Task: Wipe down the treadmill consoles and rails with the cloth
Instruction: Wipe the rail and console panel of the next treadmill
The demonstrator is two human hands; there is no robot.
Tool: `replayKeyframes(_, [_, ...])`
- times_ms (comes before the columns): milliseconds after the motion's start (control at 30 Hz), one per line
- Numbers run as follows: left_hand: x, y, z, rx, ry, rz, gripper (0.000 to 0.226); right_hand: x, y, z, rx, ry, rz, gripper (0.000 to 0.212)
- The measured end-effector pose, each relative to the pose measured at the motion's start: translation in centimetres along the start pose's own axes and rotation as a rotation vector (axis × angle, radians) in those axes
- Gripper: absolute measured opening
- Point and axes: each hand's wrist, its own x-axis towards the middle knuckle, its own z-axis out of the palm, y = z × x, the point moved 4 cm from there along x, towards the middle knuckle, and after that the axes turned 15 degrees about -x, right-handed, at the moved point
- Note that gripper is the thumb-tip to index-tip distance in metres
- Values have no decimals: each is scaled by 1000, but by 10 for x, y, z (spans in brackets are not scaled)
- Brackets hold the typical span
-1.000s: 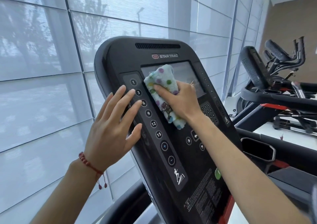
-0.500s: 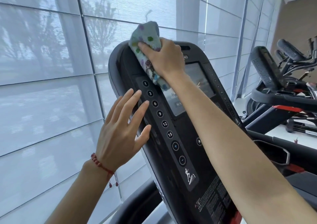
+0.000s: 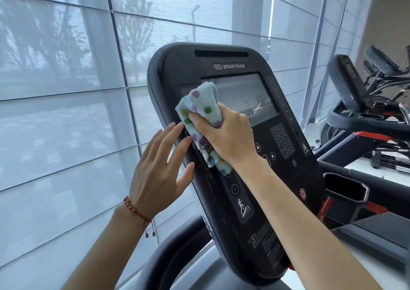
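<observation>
Soft spotted cloth (image 3: 200, 121) pressed on console (image 3: 221, 63).
Right hand (image 3: 228, 138) clamps it, bunched; left hand (image 3: 155, 174) fingers spread, bracing edge.

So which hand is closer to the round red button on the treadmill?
The right. The right hand presses the cloth on the console, up and left of the red button. The left hand rests at the console's left edge, farther away.

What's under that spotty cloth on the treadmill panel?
The cloth, gripped by the right hand, lies over the console, covering the screen's left edge and part of the left button strip. Which buttons lie beneath cannot be seen.
</observation>
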Motion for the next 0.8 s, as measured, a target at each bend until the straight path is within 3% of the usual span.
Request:
replayKeyframes(333, [-8, 17, 8, 24, -78, 33, 40, -86, 54, -3, 81, 23, 246, 45])
replayKeyframes(500, [-3, 28, 13, 30, -117, 70, 42, -59, 71, -7, 56, 21, 328, 36])
replayKeyframes(667, [-5, 29, 15, 36, -151, 63, 43, -34, 107, -13, 19, 53, 427, 41])
replayKeyframes(800, [-5, 32, 15, 35, -159, 60, 44, -59, 89, -12, 7, 16, 388, 37])
